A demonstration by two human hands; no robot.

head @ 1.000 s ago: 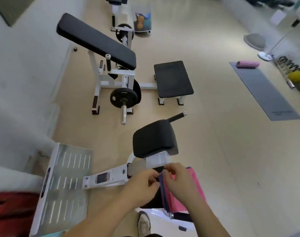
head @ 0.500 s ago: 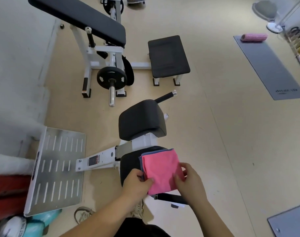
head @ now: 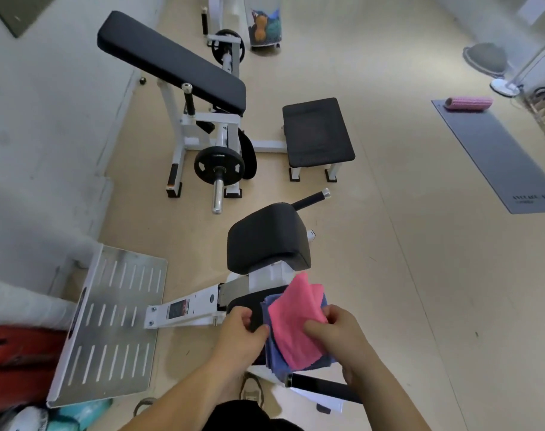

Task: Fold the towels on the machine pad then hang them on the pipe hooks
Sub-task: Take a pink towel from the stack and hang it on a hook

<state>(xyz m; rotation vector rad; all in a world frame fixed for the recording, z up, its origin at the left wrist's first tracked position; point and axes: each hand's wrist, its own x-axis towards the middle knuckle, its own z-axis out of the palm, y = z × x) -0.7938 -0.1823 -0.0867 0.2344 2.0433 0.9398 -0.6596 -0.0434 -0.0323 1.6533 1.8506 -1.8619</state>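
A pink towel [head: 291, 325] lies on top of a blue towel [head: 274, 357], both on the black seat pad [head: 243, 303] of a white machine. My right hand [head: 333, 332] grips the pink towel's right side, whose far edge is lifted and curling up. My left hand [head: 241, 332] pinches the left edge of the towel stack; I cannot tell which layer it holds. The machine's black back pad [head: 266, 237] stands just beyond the towels. No pipe hooks are in view.
A slotted metal footplate [head: 109, 331] lies at the left. A black handle bar [head: 321, 388] sticks out below the towels. Further off stand a preacher bench [head: 171, 62] with a weight plate [head: 219, 166], a low black seat [head: 317, 132] and a grey mat [head: 501, 150].
The towels went from being held up on edge to lying flat on the seat pad. Now the pink towel's far edge is raised by my right hand.
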